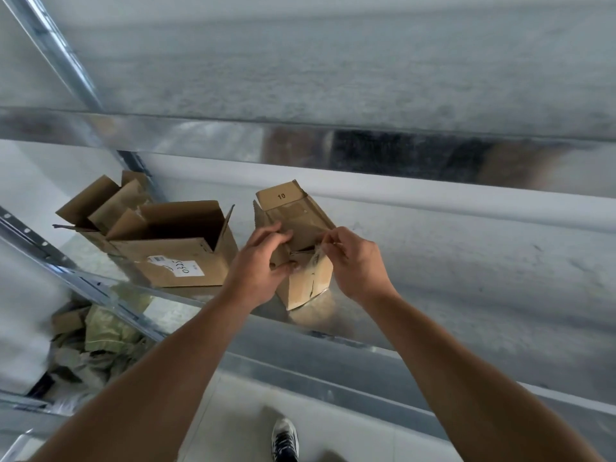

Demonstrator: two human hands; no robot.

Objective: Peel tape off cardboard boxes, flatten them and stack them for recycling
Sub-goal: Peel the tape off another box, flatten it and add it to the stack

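A small brown cardboard box (310, 285) stands on the metal shelf (433, 261), its top flaps raised, one marked "10". My left hand (256, 261) grips the box's near left flap and side. My right hand (353, 258) pinches a strip of clear tape (315, 256) at the box's top edge. A larger open cardboard box (173, 255) with white labels sits to the left on the same shelf, its flaps up.
A second open box (100, 205) stands behind the large one. Crumpled paper and cardboard scraps (96, 341) lie on the lower level at left. A metal upright (50, 38) and the shelf's front rail (333, 341) frame the space. A shoe (284, 440) shows on the floor.
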